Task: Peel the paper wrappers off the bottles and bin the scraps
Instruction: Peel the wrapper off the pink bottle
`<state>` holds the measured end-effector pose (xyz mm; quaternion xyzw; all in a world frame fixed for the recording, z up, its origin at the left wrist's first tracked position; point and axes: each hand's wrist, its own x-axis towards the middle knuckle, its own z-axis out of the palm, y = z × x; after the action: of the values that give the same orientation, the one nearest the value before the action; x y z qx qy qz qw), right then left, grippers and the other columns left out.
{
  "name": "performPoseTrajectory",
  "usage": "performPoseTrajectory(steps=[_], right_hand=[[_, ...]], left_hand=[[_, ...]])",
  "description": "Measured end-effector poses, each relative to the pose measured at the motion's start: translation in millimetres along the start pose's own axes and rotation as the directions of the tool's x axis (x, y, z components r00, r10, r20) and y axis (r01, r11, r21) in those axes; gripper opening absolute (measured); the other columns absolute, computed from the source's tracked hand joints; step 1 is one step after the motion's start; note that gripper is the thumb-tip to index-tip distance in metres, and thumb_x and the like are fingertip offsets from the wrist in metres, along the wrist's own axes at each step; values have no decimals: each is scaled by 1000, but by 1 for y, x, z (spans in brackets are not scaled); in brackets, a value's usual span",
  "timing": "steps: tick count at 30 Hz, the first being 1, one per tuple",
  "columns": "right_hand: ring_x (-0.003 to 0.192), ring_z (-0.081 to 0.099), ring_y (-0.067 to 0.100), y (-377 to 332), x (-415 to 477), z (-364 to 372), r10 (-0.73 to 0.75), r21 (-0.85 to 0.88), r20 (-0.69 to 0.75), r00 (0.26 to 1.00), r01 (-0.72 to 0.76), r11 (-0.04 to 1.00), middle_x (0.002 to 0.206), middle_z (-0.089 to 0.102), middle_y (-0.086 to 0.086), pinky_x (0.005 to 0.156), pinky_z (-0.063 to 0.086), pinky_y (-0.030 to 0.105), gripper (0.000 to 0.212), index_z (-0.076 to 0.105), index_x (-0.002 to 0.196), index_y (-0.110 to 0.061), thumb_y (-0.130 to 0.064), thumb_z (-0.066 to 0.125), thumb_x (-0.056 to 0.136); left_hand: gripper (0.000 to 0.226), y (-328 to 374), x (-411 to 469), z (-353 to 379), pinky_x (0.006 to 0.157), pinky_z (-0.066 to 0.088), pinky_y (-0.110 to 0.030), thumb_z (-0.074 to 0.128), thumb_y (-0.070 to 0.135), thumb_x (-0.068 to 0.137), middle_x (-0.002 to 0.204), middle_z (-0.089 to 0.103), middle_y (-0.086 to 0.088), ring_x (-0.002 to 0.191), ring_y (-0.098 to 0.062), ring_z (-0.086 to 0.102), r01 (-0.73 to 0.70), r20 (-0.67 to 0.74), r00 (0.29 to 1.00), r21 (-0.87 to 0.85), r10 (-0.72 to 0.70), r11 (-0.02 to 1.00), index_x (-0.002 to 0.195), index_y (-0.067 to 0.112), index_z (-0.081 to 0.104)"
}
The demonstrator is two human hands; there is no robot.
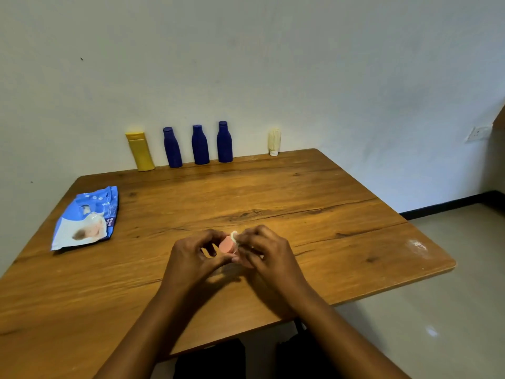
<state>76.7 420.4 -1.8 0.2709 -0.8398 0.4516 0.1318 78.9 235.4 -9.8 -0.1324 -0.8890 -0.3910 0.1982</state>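
Head view, centre of the frame: the left hand (196, 255) curls thumb and fingers round a small pink bottle (228, 245) just above a wooden table (300, 187). The right hand (269, 250) pinches a pale paper wrapper (234, 236) at the bottle's upper edge. Three blue bottles (200, 144) stand upper centre.

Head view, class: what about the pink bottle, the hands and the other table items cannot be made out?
Pink bottle: head view, mostly hidden by the left hand and right hand around it; shape and cap unclear.
Paper wrapper: only a white edge shows, pinched by the right hand; how much is peeled is hidden.
Blue packet: print too blurred to read.
Pale item by the wall: too small to identify.
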Motion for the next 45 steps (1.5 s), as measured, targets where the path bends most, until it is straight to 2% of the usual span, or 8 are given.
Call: performPoseTrajectory(steps=[6,10,15,24,29,33,40,45], right_hand=[[103,53,4,11,-11,10,-74,-155,189,979,105,982,113,58,-6,85,45,15,25,68,112,-18,-22,64,88],[101,56,7,14,0,6,9,-172,59,998,1,985,111,60,-2,82,41,6,26,68,111,-13,-13,65,86],[102,55,10,11,1,13,-26,-202,106,994,47,978,113,60,0,85,49,23,27,67,114,-13,-13,64,87],[102,55,16,-13,-3,10,-151,-275,240,959,216,937,111,61,3,79,47,26,35,67,113,-14,-27,50,86],[100,55,18,-17,19,12,-41,-372,194,980,112,921,109,61,2,77,42,28,26,65,116,-19,-21,53,94],[96,54,17,-19,20,11,-91,-374,293,952,201,905,106,58,2,75,42,27,25,65,116,-19,-24,52,94],[99,56,16,14,-7,-13,-120,-342,377,919,259,903,113,59,0,79,47,29,27,68,114,-18,-21,62,88],[92,56,-3,54,-10,-35,175,-147,41,984,-168,975,102,58,-15,76,46,12,19,69,106,-24,-20,62,89]], left_hand=[[41,-20,-19,-10,58,45,-10,87,34,57,79,65,16,74,1,61,137,45,989,64,-140,989,92,23,70],[43,-25,-24,-10,63,44,-9,86,28,63,91,68,12,79,1,62,291,58,956,-46,-288,956,103,25,68],[43,-26,-29,-14,70,51,-21,82,15,70,97,70,9,86,-2,66,328,136,943,-205,-305,922,109,28,68],[41,-26,-40,-16,78,54,-15,67,27,80,115,66,12,105,2,63,-119,22,992,-58,120,991,119,18,65],[42,-26,-42,-17,80,55,-20,62,28,83,120,66,6,106,0,63,-228,32,974,53,226,972,122,14,64],[40,-21,-45,-19,82,53,-20,63,29,83,115,69,3,104,-1,64,-249,38,968,116,246,962,117,11,67],[43,-20,-42,-15,74,49,-7,81,33,70,98,68,15,88,9,62,-28,70,997,56,24,998,109,19,69],[38,-21,-27,-11,72,54,-22,85,25,67,89,69,8,82,-3,64,304,74,949,34,-305,952,102,24,71]])
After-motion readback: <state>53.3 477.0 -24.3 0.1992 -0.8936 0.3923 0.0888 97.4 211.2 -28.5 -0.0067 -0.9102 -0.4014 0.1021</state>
